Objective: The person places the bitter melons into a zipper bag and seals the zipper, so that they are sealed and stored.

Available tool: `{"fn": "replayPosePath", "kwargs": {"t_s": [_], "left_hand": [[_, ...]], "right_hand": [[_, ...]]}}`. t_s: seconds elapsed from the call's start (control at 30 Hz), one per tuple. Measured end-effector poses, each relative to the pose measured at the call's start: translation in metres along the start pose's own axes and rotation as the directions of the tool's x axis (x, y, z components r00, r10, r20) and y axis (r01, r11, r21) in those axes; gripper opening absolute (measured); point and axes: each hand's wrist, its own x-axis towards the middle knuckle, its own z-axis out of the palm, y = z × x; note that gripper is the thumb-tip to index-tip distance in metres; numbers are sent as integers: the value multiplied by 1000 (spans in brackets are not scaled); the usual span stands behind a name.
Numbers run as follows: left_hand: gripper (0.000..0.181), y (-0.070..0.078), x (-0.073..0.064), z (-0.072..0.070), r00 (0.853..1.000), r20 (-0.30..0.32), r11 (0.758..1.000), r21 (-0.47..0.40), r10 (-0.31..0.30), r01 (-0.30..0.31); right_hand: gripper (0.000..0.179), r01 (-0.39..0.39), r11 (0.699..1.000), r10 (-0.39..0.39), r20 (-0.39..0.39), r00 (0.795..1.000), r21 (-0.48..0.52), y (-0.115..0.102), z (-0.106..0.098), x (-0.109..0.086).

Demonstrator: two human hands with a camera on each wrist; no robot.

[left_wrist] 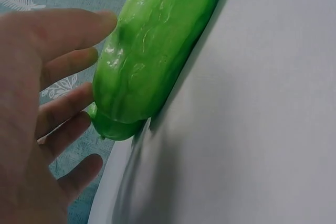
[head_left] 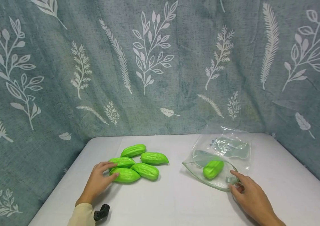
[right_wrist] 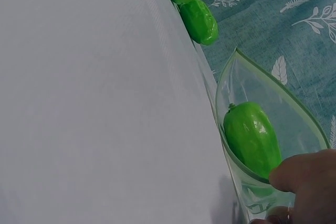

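Observation:
Several bright green toy bitter melons lie in a group on the left of the table. My left hand is at the left end of the nearest bitter melon, thumb low and forefinger by the bitter melon behind it. In the left wrist view its thumb tip overlaps the nearest melon and the fingers are spread, not curled round it. On the right, my right hand pinches the rim of a clear zip bag. The bag's mouth gapes, and one bitter melon lies inside it.
A white cloth covers the table. Behind it hangs a green-grey curtain with white leaf prints. The bag's printed far part lies toward the table's back edge. A black device sits at my left wrist.

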Motion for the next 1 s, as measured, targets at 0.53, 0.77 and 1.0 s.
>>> {"fn": "replayPosePath", "kwargs": {"t_s": [0.53,0.77,1.0], "left_hand": [[50,-3,-2,-2,998,48,999,27,-38,37],[57,-2,-3,-6,992,101,996,36,-81,78],[60,1,-5,-7,980,148,991,27,-132,129]], "right_hand": [[51,-19,1000,19,30,999,14,0,1,0],[50,-8,1000,8,11,1000,1,1,2,0],[49,-5,1000,5,16,1000,1,2,1,0]]}}
